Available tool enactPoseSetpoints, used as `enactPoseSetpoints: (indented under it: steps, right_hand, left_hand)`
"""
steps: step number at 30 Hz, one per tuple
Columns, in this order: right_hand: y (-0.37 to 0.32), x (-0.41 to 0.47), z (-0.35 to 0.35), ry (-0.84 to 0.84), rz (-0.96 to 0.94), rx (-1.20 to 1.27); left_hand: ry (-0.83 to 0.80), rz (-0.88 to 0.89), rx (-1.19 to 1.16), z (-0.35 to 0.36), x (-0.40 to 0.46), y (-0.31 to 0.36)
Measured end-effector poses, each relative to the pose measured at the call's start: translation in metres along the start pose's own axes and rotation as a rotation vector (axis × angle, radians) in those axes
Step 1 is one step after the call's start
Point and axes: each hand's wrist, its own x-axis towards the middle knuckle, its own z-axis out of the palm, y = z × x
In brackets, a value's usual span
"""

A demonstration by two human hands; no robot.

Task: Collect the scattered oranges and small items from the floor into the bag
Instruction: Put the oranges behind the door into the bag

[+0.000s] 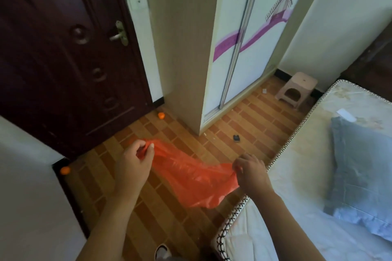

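An orange-red plastic bag (191, 178) hangs stretched between both hands above the tiled floor. My left hand (133, 165) pinches one end of it, and my right hand (251, 170) pinches the other end near the bed's edge. One orange (161, 115) lies on the floor by the door's bottom corner. Another orange (65, 170) lies at the left against the dark skirting. A small dark item (236, 138) sits on the tiles near the wardrobe's corner. A small white scrap (264, 90) lies further back.
A dark wooden door (63, 59) stands at the left, a wardrobe (239, 48) with sliding doors in the middle. A beige plastic stool (297, 89) is at the back. The bed (307, 176) with a blue pillow (360, 169) fills the right. A slipper (162, 251) shows below.
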Motion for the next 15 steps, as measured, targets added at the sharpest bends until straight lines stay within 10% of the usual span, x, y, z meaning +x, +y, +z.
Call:
enactPoseSetpoints:
  steps: [15]
  right_hand:
    - [-0.178, 0.068, 0.042, -0.117, -0.159, -0.04]
  left_hand:
    - [0.12, -0.103, 0.056, -0.093, 0.047, -0.109]
